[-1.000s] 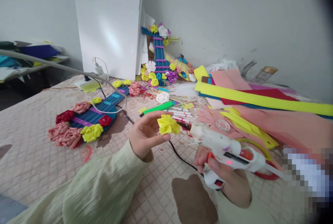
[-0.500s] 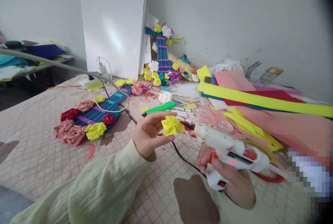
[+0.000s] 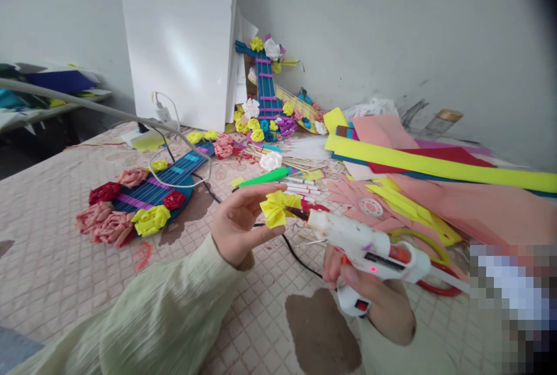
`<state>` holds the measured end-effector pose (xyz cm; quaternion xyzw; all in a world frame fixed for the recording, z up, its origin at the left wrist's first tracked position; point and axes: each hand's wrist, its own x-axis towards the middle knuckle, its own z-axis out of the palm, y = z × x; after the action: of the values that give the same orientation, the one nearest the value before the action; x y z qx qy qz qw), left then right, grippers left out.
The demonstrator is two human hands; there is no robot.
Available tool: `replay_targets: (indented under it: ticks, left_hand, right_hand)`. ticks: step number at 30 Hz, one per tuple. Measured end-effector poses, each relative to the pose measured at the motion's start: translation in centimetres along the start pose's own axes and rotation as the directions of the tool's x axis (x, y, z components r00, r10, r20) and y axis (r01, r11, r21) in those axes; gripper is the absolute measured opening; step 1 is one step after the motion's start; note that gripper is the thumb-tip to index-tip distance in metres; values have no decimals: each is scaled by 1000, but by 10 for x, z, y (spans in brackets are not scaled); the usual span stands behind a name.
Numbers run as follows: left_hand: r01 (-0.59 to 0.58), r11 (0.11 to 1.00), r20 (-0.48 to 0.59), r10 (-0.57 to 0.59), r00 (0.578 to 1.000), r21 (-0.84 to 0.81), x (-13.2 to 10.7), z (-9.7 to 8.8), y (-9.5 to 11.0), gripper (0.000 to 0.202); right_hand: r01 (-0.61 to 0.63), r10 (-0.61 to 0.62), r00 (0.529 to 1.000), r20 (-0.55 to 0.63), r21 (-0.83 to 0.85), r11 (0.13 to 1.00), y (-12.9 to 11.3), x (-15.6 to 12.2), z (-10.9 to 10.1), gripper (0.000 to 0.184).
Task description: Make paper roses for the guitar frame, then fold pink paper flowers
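My left hand (image 3: pixel 237 225) pinches a yellow paper flower (image 3: pixel 277 208) between thumb and fingers, held up over the patterned floor mat. My right hand (image 3: pixel 374 299) grips a white hot glue gun (image 3: pixel 369 250) by its handle, a finger on the orange trigger. The gun's dark nozzle touches the right side of the flower. A red light glows on the gun's body. Both sleeves are pale green.
A blue paper guitar (image 3: pixel 152 192) ringed with red, pink and yellow flowers lies at left. A second decorated guitar (image 3: pixel 265 90) leans in the corner beside a white board (image 3: pixel 183 38). Foam sheets (image 3: pixel 435 169), markers (image 3: pixel 300 186), a green marker (image 3: pixel 263 178), red scissors (image 3: pixel 435 282) and cables (image 3: pixel 300 262) clutter the mat.
The flower and the glue gun have stayed pressed together and shifted slightly left with the camera. Grips on both are the same.
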<state>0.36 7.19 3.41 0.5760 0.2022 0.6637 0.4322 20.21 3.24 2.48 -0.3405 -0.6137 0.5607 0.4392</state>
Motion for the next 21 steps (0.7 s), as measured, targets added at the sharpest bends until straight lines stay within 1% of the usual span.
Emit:
replay_targets:
  ticks: [10, 15, 21]
  left_hand:
    - [-15, 1000, 0, 15, 1000, 13, 1, 1, 1, 48]
    - [-31, 999, 7, 31, 1000, 32, 0, 0, 0, 49]
    - [-33, 998, 2, 33, 999, 44, 0, -1, 1, 48]
  right_hand:
    - [-5, 5, 1000, -6, 44, 999, 4, -1, -2, 28]
    - [10, -9, 1000, -15, 25, 1000, 4, 0, -1, 30]
    - [19, -19, 1000, 2, 11, 1000, 3, 0, -1, 31]
